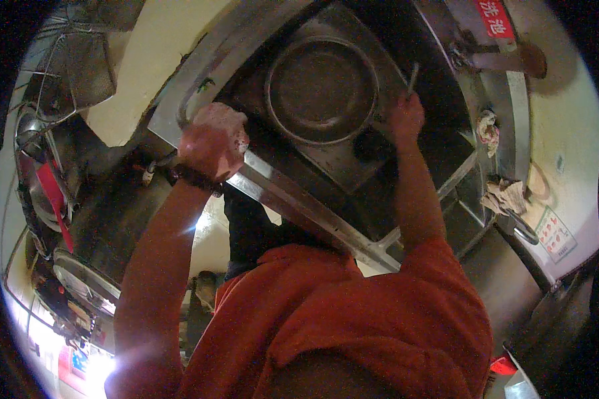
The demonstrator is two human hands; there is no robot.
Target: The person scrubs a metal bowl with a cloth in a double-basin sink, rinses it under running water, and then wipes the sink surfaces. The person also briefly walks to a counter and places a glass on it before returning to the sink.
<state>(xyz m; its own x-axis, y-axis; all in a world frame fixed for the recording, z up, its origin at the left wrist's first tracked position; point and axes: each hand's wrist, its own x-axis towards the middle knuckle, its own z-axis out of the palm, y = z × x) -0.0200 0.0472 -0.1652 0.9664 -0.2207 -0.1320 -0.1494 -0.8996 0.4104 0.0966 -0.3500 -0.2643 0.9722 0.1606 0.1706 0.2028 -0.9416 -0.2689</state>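
A large round metal basin (324, 90) lies in a metal sink (349, 177) before me. My left hand (214, 137), with suds on its back, is at the sink's front left corner, beside the end of a curved grey thing I cannot identify; its fingers are hidden, so I cannot tell what it holds. A dark bracelet circles that wrist. Right of the basin, my right hand (407, 112) is closed on a thin, pale rod-like thing (414, 77), whose lower part is hidden. Bits of green scrap (205, 85) lie on the metal ledge at the left.
A faucet (461, 55) is at the sink's back right. A crumpled cloth (487, 132) and brown crumpled paper or cloth (504, 196) lie on the right ledge. At the left are a wire rack (55, 75) and a metal pan with a red utensil (55, 197). The sink's metal rim (299, 199) runs before my body.
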